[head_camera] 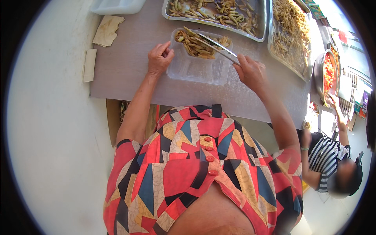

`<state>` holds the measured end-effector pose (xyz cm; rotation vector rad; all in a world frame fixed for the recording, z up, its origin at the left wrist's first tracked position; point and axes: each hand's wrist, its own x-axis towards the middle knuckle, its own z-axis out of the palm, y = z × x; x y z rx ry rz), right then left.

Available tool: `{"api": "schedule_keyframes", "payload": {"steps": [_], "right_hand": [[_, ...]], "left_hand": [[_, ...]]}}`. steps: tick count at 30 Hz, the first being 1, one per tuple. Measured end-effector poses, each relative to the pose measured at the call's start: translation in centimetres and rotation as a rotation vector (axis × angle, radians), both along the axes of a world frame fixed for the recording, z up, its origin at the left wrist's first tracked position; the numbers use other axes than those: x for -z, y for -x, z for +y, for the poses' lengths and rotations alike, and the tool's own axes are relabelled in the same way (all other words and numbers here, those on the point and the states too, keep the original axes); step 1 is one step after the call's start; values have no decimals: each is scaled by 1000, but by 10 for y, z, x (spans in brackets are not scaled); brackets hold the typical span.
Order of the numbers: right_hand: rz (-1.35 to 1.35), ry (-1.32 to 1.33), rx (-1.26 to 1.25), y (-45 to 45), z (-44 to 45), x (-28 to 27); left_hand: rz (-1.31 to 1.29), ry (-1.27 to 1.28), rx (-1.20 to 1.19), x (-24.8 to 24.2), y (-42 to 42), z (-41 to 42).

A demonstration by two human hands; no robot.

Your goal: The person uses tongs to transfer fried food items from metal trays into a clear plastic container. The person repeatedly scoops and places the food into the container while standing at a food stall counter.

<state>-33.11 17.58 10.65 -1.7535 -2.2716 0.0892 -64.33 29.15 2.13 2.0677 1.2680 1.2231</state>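
Note:
A clear plastic compartment container lies in front of me on the table. Cooked vegetable strips fill its far compartment, while the near compartments hold no food. My right hand grips metal tongs, whose tips reach into the strips; whether they pinch any is hard to tell. At the container's left rim is my left hand, its fingers curled with nothing visible in them. Just beyond the container stands a steel tray of similar vegetable strips in dark liquid.
Right of it, another steel tray holds pale shreds. Farther right, a person in a striped top reaches toward a metal bowl of chopped red food. A torn flatbread-like piece, a pale roll and a white plastic container lie left.

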Motion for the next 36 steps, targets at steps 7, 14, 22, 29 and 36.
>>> {"api": "schedule_keyframes", "payload": {"steps": [7, 14, 22, 29, 36], "right_hand": [[39, 6, 138, -22, -30, -1], [136, 4, 55, 15, 14, -3], [117, 36, -7, 14, 18, 8], [351, -25, 198, 6, -4, -13], [389, -1, 265, -7, -34, -7]], "left_hand": [[-23, 53, -5, 3, -1, -1], [-9, 77, 8, 2, -1, 0], [-29, 65, -34, -32, -13, 22], [734, -171, 357, -50, -41, 90], [1018, -52, 467, -73, -53, 98]]}}
